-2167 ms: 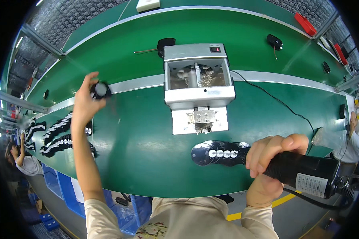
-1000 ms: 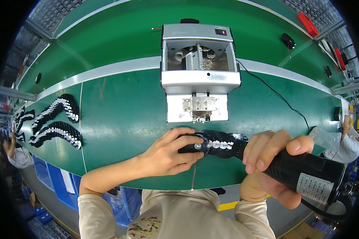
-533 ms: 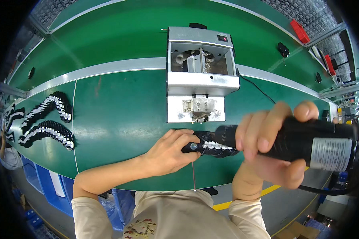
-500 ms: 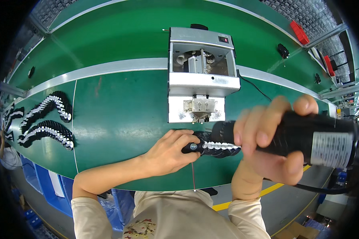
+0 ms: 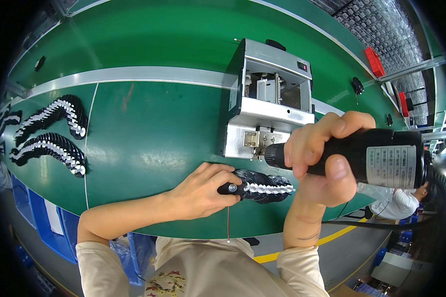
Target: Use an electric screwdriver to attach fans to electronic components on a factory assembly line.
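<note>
My left hand (image 5: 200, 193) rests on the table with its fingers closed around the near end of a row of black plastic parts (image 5: 256, 178). White pieces (image 5: 266, 188) line the middle of that row, and a thin red wire (image 5: 228, 222) runs from its left end toward the table edge. In my right hand (image 5: 314, 185) is a black electric screwdriver (image 5: 359, 148) with a white label, its fingers wrapped round the body. The screwdriver's nose points left, at the front outlet of a silver screw feeder (image 5: 267, 111); its tip is hard to make out.
Two curved rows of black-and-white parts (image 5: 48, 147) lie at the left, with more beyond. Small black pieces (image 5: 358, 85) and red bins (image 5: 374, 62) are at the back right. Blue crates (image 5: 47, 222) stand below the left edge. Another person (image 5: 396, 204) is at the right.
My right hand and the screwdriver have moved up from over the black row to the feeder's front. My left hand keeps its hold on the row. The whole view has shifted somewhat.
</note>
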The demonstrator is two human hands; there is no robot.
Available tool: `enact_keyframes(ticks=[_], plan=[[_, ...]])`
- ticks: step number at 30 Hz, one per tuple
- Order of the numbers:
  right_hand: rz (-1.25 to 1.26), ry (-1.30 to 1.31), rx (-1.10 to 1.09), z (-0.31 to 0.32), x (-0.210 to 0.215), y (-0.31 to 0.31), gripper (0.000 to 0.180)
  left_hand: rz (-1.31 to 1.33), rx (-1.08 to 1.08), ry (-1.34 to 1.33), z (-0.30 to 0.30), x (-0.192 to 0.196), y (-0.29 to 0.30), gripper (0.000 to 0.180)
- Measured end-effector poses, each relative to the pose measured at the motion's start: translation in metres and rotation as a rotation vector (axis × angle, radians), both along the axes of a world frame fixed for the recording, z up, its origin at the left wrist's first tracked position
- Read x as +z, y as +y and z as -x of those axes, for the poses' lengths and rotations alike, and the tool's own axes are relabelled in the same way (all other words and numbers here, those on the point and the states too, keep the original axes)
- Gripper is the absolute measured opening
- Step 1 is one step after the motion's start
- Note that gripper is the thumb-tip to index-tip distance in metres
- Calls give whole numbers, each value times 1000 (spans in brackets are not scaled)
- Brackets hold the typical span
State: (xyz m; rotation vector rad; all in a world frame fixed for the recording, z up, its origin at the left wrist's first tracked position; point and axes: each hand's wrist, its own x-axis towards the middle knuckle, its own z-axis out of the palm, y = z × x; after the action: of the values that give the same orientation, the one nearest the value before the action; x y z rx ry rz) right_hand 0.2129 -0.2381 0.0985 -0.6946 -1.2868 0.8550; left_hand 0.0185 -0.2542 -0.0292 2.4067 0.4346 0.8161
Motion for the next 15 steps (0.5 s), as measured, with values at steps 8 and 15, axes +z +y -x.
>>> enact_keyframes(ticks=[8, 15], plan=[[65, 204, 191, -1, -12, -41, 45, 26, 9, -28, 1, -9, -2, 21], [85, 98, 115, 7, -32, -39, 41, 28, 12, -34, 1, -8, -2, 18]])
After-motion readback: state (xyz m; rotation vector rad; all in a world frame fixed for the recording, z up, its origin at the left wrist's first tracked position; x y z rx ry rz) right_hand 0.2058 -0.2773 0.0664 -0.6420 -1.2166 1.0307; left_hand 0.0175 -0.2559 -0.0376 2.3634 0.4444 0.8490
